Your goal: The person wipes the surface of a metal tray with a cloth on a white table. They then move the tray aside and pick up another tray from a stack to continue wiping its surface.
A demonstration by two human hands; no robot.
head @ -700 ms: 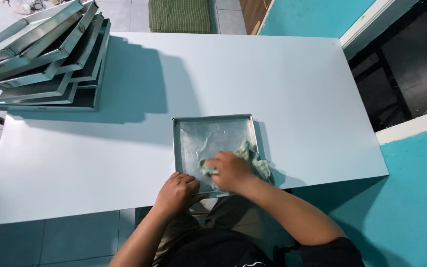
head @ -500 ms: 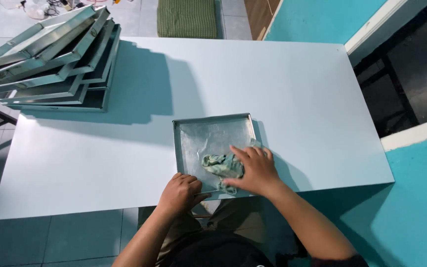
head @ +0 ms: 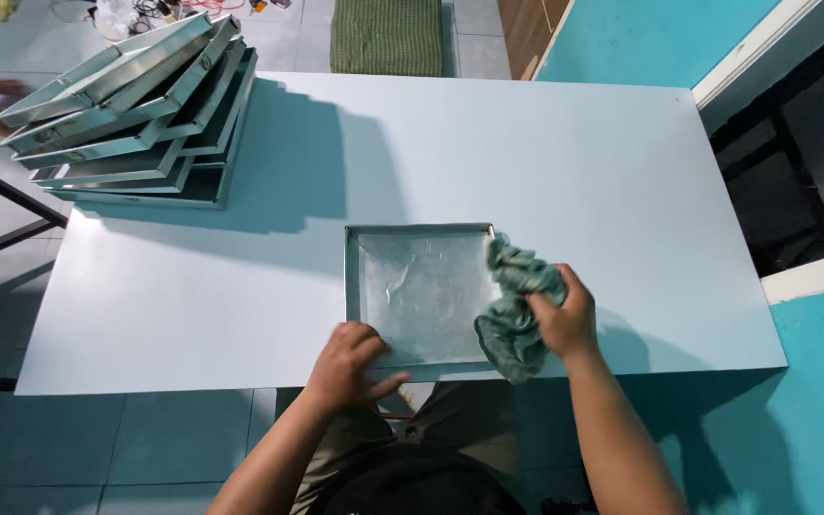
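Head view, looking down on a pale table point(head: 240, 305). Square metal tray point(head: 422, 291) flat at the near edge, shiny and bare inside. Left hand point(head: 350, 362) pressed on the tray's near left corner, fingers spread flat, gripping nothing, just steadying. Right hand point(head: 565, 315) closed around a crumpled green rag point(head: 512, 305), bunched against the tray's right rim and hanging partly over that side. Rag touching the rim, not the middle of the tray floor. Judging by the clean gleam of the bottom, wiping of the inside probably well along, with the right edge and corner in hand now. Leaning stack of similar trays point(head: 135, 105) at the far left corner of the table, well apart; impossible to tell whether wiped or waiting. Green cushioned seat point(head: 388, 36) beyond the far edge.
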